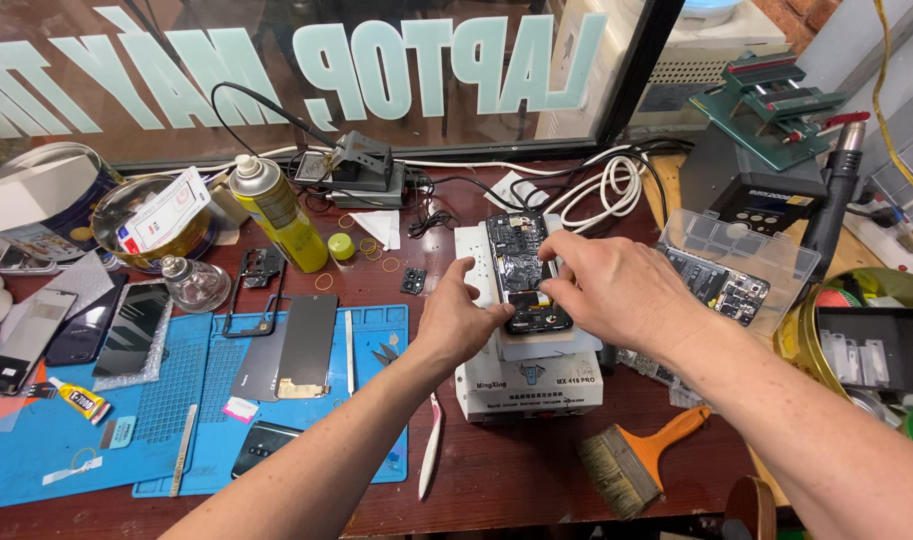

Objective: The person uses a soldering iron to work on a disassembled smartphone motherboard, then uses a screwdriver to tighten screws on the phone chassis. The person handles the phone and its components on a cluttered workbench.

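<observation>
From the head view, an opened phone [524,272] with its insides exposed lies on a white box-shaped machine [528,385] at the middle of the wooden tabletop [516,470]. The left hand [463,320] steadies the phone's lower left edge, fingers curled against it. The right hand [616,288] pinches at its right edge, fingertips closed. A blue mat [176,400] lies to the left, an orange-handled brush [641,455] nearer the person.
</observation>
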